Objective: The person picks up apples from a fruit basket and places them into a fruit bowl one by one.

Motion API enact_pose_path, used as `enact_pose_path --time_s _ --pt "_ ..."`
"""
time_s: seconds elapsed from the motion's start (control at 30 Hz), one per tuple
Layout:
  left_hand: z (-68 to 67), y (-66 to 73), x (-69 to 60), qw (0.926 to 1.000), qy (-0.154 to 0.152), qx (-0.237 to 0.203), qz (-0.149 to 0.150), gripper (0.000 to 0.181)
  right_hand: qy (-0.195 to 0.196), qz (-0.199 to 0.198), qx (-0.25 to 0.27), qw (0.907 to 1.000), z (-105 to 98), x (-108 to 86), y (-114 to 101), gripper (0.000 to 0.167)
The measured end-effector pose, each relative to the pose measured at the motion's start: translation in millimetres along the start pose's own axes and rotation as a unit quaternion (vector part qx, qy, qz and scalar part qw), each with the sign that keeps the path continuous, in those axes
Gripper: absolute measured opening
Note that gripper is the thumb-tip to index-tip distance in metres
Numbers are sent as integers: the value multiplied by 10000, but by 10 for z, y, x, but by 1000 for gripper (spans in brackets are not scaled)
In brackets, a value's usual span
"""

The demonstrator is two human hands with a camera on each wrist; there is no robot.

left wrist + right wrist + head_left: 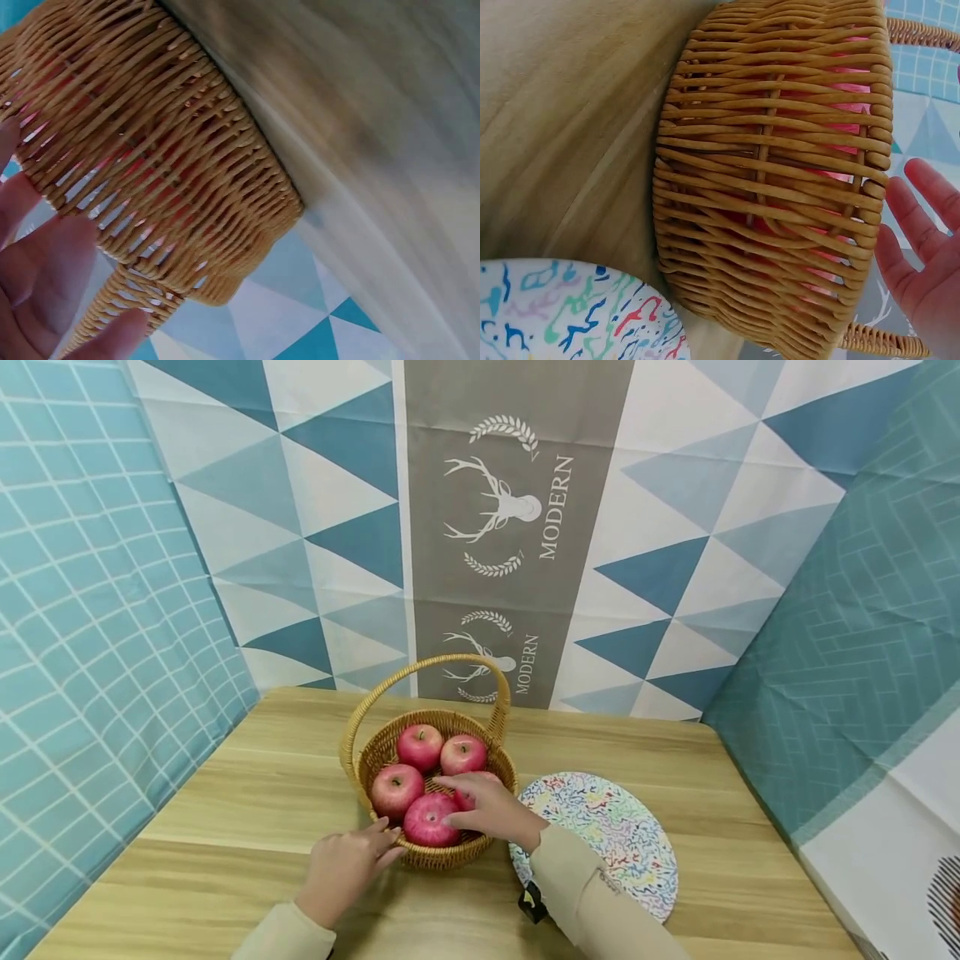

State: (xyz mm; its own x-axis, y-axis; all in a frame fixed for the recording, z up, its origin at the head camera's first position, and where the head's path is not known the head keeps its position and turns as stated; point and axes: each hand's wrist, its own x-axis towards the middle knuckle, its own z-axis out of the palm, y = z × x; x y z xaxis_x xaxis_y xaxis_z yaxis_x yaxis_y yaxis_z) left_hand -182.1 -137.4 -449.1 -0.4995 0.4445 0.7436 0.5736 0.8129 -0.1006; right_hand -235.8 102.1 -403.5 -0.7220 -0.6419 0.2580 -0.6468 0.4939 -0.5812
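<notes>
A round wicker basket point(442, 857) with a tall arched handle stands on the table, holding several red apples point(397, 790). At its front left rim, my left hand point(347, 868) holds the edge with fingers over the top and thumb outside. The left wrist view shows its fingertips at the rim of the basket point(165, 165). My right hand point(491, 810) reaches over the right rim, its fingers above the right apple, which it partly hides. Its thumb is by the front apple point(432, 819); contact is unclear. In the right wrist view the fingers of that hand point(930, 262) look spread and relaxed beside the basket point(772, 172).
A round white board with colourful squiggles point(637, 852) lies right of the basket, partly under my right forearm. A small black tag point(532, 903) lies by its near edge. The wooden table point(247, 802) meets a patterned cloth backdrop point(345, 527) behind and at the sides.
</notes>
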Motion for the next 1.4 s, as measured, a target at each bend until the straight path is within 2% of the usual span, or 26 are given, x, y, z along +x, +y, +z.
enact_pose_path --time_s 0.1,0.17,0.33,0.5,0.63,0.73,0.9,1.03,1.13,1.23,1.4 --pt "19 -16 -14 9998 130 -29 120 44 209 220 356 9989 12 26 -15 54" --pt "31 -22 -12 9998 158 -5 155 44 405 321 569 9970 19 45 -19 55" --pt "17 -27 -2 9998 28 109 163 42 624 312 606 9957 41 105 -7 56" --pt "-24 12 -51 9997 1 185 173 42 537 280 563 9966 59 127 16 57" --pt "-31 79 -65 9998 -21 73 -185 44 520 352 578 9963 59 133 38 57" --pt "-11 109 -64 9991 -50 62 -426 56 492 518 539 9960 69 151 54 56" --pt "11 153 -83 9981 -35 106 -604 58 332 802 422 9953 85 176 59 57" --pt "-2 182 -83 9980 -82 104 -626 46 123 1048 548 9929 80 198 38 59" --pt "-13 202 -59 9972 -288 24 -696 35 -36 1056 504 9931 81 209 28 59" --pt "-25 218 -41 9964 -398 25 -748 33 -143 899 321 9953 85 225 11 59" --pt "-25 241 -24 9974 -268 294 -602 39 -249 758 61 9968 106 285 -20 59"
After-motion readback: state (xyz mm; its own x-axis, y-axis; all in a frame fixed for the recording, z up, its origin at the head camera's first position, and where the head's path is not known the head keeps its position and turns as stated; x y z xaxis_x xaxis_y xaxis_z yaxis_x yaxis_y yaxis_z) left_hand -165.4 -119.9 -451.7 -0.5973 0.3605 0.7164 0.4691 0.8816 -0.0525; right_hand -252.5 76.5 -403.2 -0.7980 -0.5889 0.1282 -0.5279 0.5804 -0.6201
